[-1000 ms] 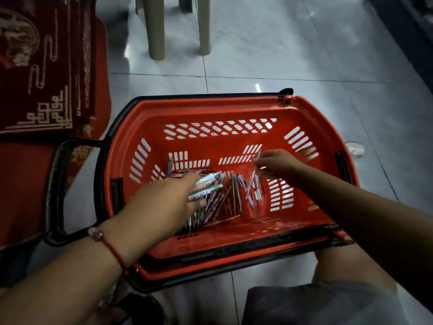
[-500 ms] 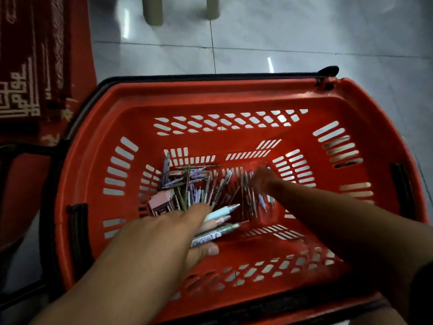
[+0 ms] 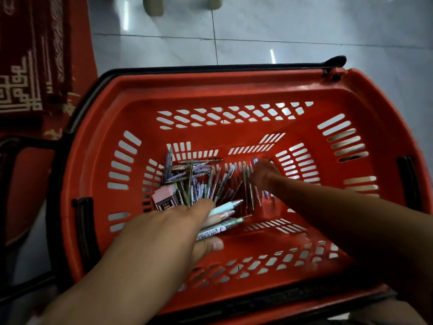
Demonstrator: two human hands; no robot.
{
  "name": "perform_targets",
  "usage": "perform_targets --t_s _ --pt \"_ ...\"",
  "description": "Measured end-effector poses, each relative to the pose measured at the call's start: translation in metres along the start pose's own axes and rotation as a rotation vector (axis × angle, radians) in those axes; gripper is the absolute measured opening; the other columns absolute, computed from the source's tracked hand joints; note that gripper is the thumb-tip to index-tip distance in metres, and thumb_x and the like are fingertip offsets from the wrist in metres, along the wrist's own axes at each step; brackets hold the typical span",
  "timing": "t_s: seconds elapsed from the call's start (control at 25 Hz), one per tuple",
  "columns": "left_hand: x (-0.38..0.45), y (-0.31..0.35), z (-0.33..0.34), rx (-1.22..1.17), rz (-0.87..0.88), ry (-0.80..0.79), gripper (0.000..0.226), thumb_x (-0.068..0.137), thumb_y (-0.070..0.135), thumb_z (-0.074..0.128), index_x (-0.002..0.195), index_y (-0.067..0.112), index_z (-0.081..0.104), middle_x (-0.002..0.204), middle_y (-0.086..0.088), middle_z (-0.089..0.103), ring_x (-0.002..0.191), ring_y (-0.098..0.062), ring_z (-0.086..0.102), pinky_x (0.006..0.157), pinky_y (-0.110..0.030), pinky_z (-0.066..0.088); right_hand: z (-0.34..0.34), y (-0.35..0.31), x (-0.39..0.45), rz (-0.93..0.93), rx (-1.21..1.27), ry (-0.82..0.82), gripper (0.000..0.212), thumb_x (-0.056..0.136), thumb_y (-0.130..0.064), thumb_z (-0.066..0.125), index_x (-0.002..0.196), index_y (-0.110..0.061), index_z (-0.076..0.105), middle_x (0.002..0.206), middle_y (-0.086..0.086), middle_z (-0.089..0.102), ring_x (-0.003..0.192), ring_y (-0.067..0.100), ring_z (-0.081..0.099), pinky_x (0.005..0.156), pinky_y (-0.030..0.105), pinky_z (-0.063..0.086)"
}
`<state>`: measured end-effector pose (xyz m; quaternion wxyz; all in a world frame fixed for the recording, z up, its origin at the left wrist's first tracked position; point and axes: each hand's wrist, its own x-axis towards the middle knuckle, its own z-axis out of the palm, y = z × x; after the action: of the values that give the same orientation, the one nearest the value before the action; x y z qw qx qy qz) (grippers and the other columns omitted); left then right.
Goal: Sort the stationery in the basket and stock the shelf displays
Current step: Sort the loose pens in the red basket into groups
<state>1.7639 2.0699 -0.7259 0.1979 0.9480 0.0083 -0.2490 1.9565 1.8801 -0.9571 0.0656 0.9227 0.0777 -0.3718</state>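
Note:
A red plastic shopping basket [image 3: 234, 90] with slotted walls stands on the floor below me. On its bottom lies a loose pile of pens [image 3: 199, 179] and a pink eraser [image 3: 165, 199]. My left hand [image 3: 164, 233] is inside the basket near the pile and grips a small bundle of pens [image 3: 222, 219], their tips pointing right. My right hand [image 3: 263, 173] reaches down to the right side of the pile with its fingers among the pens; it is blurred and its fingertips are hidden.
Black handles [image 3: 210, 69] fold along the basket's rim. A dark red patterned rug [image 3: 30, 66] lies to the left. Pale floor tiles [image 3: 304, 31] spread behind the basket, and two chair legs [image 3: 153, 5] stand at the top edge.
The view has closed in on the basket. My left hand keeps its pens and has dropped lower in the basket. My right hand has gone from above the pile down into it.

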Motion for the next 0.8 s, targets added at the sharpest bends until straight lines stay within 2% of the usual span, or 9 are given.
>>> perform_targets --t_s 0.04,0.08,0.2,0.28,0.36,0.48,0.56,0.68,0.8 --pt "0.0 0.001 -0.001 0.005 -0.003 -0.002 0.047 0.086 0.072 0.038 0.124 0.048 0.027 0.115 0.018 0.057 0.099 -0.006 0.058 0.067 -0.026 0.039 -0.004 0.001 -0.006 0.097 0.19 -0.106 0.026 0.097 -0.021 0.056 0.119 -0.008 0.06 0.108 0.011 0.064 0.094 0.025 0.061 0.081 0.031 0.051" --pt "0.0 0.002 -0.002 0.008 -0.007 -0.003 0.044 0.087 0.071 0.039 0.122 0.047 0.028 0.116 0.017 0.057 0.098 -0.006 0.058 0.065 -0.026 0.037 -0.009 0.0 -0.014 0.083 0.223 -0.214 0.029 0.096 -0.022 0.057 0.119 -0.006 0.062 0.104 0.011 0.064 0.09 0.022 0.058 0.068 0.025 0.048" --pt "0.002 0.003 -0.005 -0.004 -0.011 0.043 0.042 0.087 0.069 0.044 0.119 0.044 0.035 0.115 0.014 0.06 0.101 -0.012 0.057 0.067 -0.029 0.039 -0.025 0.004 -0.031 -0.063 0.046 -0.231 0.036 0.097 -0.031 0.057 0.116 -0.002 0.064 0.087 0.005 0.061 0.073 0.016 0.057 0.049 0.022 0.038" --pt "0.004 0.002 -0.008 -0.059 -0.016 0.073 0.038 0.087 0.067 0.048 0.11 0.039 0.038 0.093 0.011 0.06 0.092 -0.015 0.057 0.061 -0.03 0.033 -0.047 0.005 -0.051 -0.106 0.217 -0.186 0.034 0.1 -0.033 0.052 0.113 -0.004 0.064 0.09 0.009 0.063 0.074 0.015 0.058 0.053 0.021 0.041" --pt "0.003 0.006 -0.011 -0.176 -0.025 0.086 0.035 0.087 0.062 0.054 0.093 0.032 0.039 0.072 0.009 0.05 0.073 -0.012 0.053 0.055 -0.03 0.03 -0.072 0.008 -0.092 -0.137 0.605 -0.182 0.025 0.099 -0.021 0.054 0.113 -0.004 0.065 0.104 0.016 0.068 0.081 0.019 0.06 0.062 0.023 0.047" --pt "0.001 0.016 -0.014 -0.471 -0.018 0.114 0.026 0.088 0.053 0.061 0.089 0.029 0.05 0.069 0.007 0.054 0.06 -0.005 0.05 0.055 -0.03 0.036 -0.103 0.016 -0.176 -0.246 1.284 -0.51 0.038 0.087 -0.012 0.064 0.124 -0.008 0.064 0.119 0.013 0.068 0.091 0.02 0.065 0.076 0.03 0.054" --pt "0.002 0.022 -0.017 -0.599 0.012 0.132 0.022 0.089 0.049 0.062 0.092 0.028 0.055 0.072 0.008 0.059 0.056 -0.003 0.049 0.055 -0.029 0.039 -0.105 0.013 -0.221 -0.322 1.496 -0.672 0.047 0.082 -0.016 0.067 0.128 -0.009 0.062 0.112 0.008 0.069 0.091 0.018 0.065 0.082 0.031 0.054" --pt "-0.007 0.036 -0.025 -0.791 0.068 0.092 0.016 0.091 0.042 0.061 0.095 0.029 0.056 0.071 0.002 0.062 0.053 -0.009 0.056 0.048 -0.028 0.047 -0.1 0.001 -0.269 -0.328 1.651 -0.477 0.043 0.081 -0.023 0.071 0.122 -0.01 0.064 0.091 0.002 0.07 0.077 0.012 0.064 0.071 0.024 0.051" --pt "-0.018 0.052 -0.029 -0.946 0.128 0.031 0.008 0.095 0.035 0.059 0.099 0.028 0.058 0.077 -0.008 0.065 0.054 -0.019 0.061 0.049 -0.031 0.053 -0.096 0.004 -0.291 -0.376 1.75 -0.321 0.028 0.083 -0.027 0.069 0.106 -0.012 0.068 0.085 0.001 0.069 0.072 0.009 0.061 0.064 0.02 0.047"
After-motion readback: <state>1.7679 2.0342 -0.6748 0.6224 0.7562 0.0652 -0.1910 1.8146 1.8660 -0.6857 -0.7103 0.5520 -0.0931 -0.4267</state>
